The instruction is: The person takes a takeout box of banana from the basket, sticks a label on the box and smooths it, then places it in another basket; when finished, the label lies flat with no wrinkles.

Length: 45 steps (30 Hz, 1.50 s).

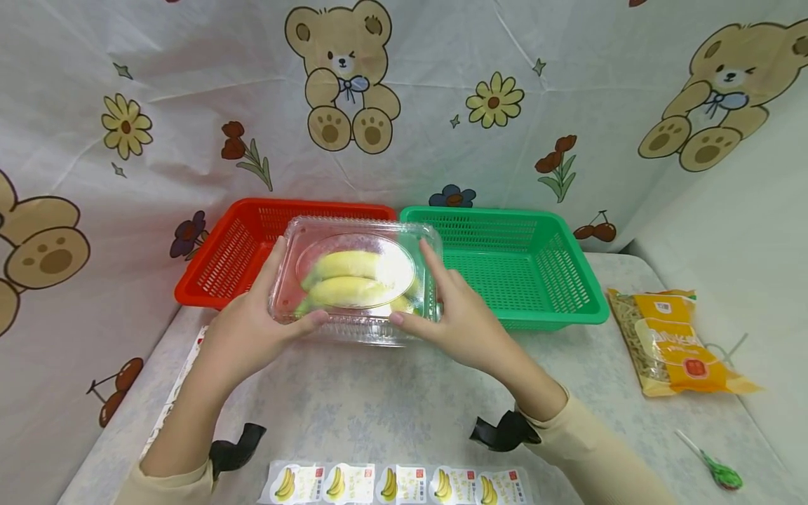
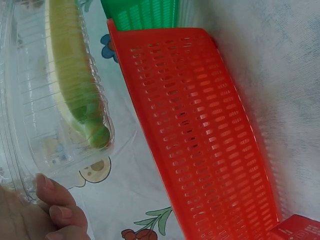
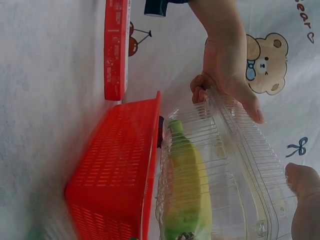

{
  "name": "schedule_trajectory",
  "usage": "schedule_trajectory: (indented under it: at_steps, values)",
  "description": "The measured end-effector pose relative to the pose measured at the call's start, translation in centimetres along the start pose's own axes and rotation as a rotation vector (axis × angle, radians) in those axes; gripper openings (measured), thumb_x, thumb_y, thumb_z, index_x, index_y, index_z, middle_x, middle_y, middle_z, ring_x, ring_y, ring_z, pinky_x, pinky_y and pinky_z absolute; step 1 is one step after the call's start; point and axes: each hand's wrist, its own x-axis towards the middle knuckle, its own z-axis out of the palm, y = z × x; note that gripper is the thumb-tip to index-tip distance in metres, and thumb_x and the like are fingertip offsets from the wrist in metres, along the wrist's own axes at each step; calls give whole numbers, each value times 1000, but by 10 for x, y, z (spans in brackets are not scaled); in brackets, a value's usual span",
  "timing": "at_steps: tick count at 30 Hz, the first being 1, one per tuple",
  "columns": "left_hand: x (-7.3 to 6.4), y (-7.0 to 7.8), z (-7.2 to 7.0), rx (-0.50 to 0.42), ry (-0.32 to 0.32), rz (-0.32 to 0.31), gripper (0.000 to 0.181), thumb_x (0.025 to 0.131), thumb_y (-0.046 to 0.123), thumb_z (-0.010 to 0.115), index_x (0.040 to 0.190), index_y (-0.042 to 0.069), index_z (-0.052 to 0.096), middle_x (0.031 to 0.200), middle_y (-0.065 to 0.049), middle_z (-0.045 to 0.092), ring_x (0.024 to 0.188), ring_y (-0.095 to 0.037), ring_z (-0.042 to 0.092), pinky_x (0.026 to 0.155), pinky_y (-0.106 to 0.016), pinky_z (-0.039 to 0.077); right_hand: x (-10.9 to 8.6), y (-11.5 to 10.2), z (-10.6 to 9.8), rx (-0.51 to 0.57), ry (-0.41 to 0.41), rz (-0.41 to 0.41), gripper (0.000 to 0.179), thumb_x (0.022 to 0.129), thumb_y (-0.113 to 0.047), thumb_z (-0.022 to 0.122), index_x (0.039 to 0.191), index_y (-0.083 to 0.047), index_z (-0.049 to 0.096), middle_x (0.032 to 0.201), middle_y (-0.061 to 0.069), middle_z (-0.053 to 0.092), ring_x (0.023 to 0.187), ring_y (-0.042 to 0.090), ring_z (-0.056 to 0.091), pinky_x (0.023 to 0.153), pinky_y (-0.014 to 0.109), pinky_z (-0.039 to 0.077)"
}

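Note:
Both hands hold up a clear plastic clamshell box [image 1: 360, 330] with bananas [image 1: 347, 280] inside, its lid down. My left hand [image 1: 252, 330] grips the box's left end, thumb on the near edge. At the other end my right hand [image 1: 463, 319] grips it the same way, its index finger along the side. In the left wrist view a greenish-yellow banana [image 2: 75, 65] shows through the ribbed wall, and curled fingertips [image 2: 50, 185] lie under the box's edge. The right wrist view shows the box [image 3: 235, 165] raised beside the red basket [image 3: 115, 165].
Behind the box stand a red basket [image 1: 217, 266] and a green basket [image 1: 524, 273]. To the right lie a yellow food packet [image 1: 675, 344] and a green-wrapped lollipop [image 1: 719, 471]. A strip of banana stickers [image 1: 398, 484] lies at the front edge. A red-sided flat box [image 3: 115, 55] lies at the left.

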Motion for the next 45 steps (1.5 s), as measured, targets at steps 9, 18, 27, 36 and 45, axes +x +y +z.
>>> schedule_trajectory:
  at_steps: [9,18,27,36,45]
  values:
    - [-13,5,6,46,0,5,115,71,87,57,153,49,-13,127,-21,62,99,-39,65,56,-42,53,-17,-1,-1,-28,-27,29,109,75,-77,65,155,-48,-2,87,4,43,71,19,41,51,30,35]
    - [-33,7,11,35,-32,-19,117,69,85,61,152,51,-14,133,-22,59,103,-42,65,60,-49,55,-38,-1,4,-22,-54,59,111,73,-78,66,155,-48,-2,92,1,48,73,16,45,54,30,39]
    - [-45,6,22,58,-44,-39,118,66,87,62,152,53,-10,135,-21,59,99,-39,65,59,-44,53,-59,2,11,-37,-50,85,111,72,-78,67,155,-48,1,87,-2,46,68,13,41,50,25,35]
    - [-59,13,29,100,-107,-116,126,60,87,67,152,52,-12,123,-20,64,88,-29,63,57,-40,55,-79,7,15,-9,-49,99,113,72,-73,72,156,-46,2,89,-3,48,68,11,41,52,23,37]
    - [-74,22,30,94,-138,-130,130,59,83,71,154,50,-11,118,-14,67,84,-23,62,60,-44,59,-94,5,11,36,-68,149,113,72,-67,77,155,-49,2,112,-3,54,84,12,51,60,28,44]
